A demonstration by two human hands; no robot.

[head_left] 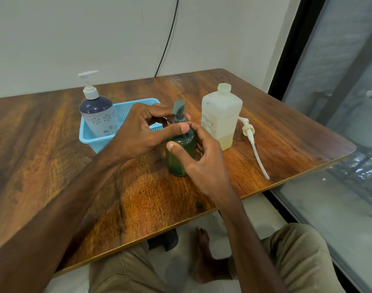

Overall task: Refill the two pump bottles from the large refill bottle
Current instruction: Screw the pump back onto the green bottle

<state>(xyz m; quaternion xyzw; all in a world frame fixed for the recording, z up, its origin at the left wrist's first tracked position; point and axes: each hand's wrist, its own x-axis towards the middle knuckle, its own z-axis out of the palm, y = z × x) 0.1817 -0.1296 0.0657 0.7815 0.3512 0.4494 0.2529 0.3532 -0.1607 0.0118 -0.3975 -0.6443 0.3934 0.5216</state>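
Found green pump bottle [181, 154] upright on wooden table [138, 197], held between both hands. Recorded left hand [136, 132] reaching in from the left at the level of the bottle's neck, fingers curled over the top and thumb brought across the front, pinching the collar under the green pump head; narrow grip. Recorded right hand [204, 166] lower, wrapped round the bottle's body: thumb pressed on the near side below the shoulder, other fingers curled behind and mostly hidden. Could not tell whether the pump was screwed fully down.

Noted large refill bottle [221, 117] just beyond the right hand and to its right, upright, uncapped, neck open. Pale translucent plastic, printed label on the side facing the hands, with only a shallow layer of yellowish liquid at the bottom. Label text too small to read.

Noted loose white pump [249, 130] lying flat on the table further right of the right hand, just beside the refill bottle, dip tube stretched toward the near table edge.

Noted light blue plastic basket [90, 141] behind and left of the left hand, partly covered by it. Saw dark blue pump bottle [98, 115] upright in the basket's left end, white pump fitted, pale flower pattern on its lower half.

Logged black cable [168, 41] hanging down the wall beyond both hands.
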